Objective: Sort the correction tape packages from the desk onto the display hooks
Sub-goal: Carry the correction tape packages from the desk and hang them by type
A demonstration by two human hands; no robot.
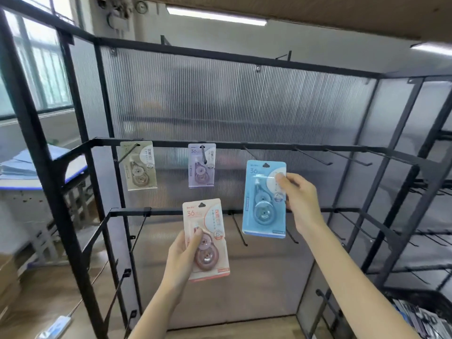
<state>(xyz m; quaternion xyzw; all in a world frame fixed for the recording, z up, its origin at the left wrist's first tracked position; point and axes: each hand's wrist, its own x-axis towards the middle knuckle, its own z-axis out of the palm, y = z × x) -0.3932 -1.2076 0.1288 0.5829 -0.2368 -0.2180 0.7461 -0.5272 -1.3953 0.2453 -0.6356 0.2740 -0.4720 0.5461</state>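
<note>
I am facing a black metal display rack [171, 48] backed by ribbed translucent panels. My left hand [182, 258] grips a pink correction tape package [206, 239] by its lower left edge, thumb pressed across the front. The package stands nearly upright, long axis vertical with a slight lean, its hang hole at the top and its printed front toward me. It hangs in the air in front of the lower rail, not on any hook.

My right hand [299, 195] pinches a blue correction tape package [264, 198] at its right edge, thumb on the front. This one is also upright, long axis vertical, hang hole uppermost, front facing me. It is held in the air between the middle rail and the lower rail, just right of centre.

Two packages already hang from hooks on the middle rail: a beige package [138, 165] on the left and a lilac package [201, 165] near the centre, both hanging long axis down. To their right, bare hooks [315, 156] jut from the same rail. A bin of stock [420, 316] sits at the lower right.
</note>
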